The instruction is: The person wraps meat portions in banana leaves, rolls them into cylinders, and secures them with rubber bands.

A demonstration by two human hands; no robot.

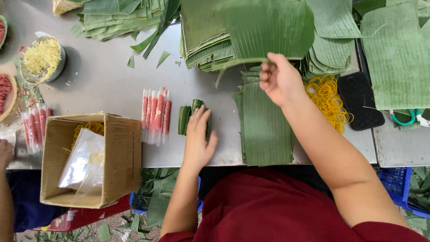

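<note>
Nearest the camera is the person's dark red shirt, with both bare forearms reaching away from it over the grey counter. Their left hand lies flat, palm down, fingers loosely spread, on a small roll of banana leaf that rests on the counter; it presses rather than grips. Just left of the roll lie several slim packets of pink sausage in clear wrap, side by side and close to touching each other.

The right hand is raised above the counter, its fingers pinched shut on the lower edge of a cut banana leaf piece, which fans upward and curls at the top. Below that hand a stack of long leaf strips lies flat, reaching to the near edge of the counter. Behind, taller stacks of cut leaves stand in a row.

To the right of the raised wrist sits a loose heap of yellow rubber bands, and just beyond it a black phone lies face down. At far right, green-handled scissors show partly under a leaf.

On the left, an open cardboard box holds a clear plastic bag and more yellow bands. A metal bowl of pale yellow shreds stands farther back. Another person's hand shows at the left edge.
</note>
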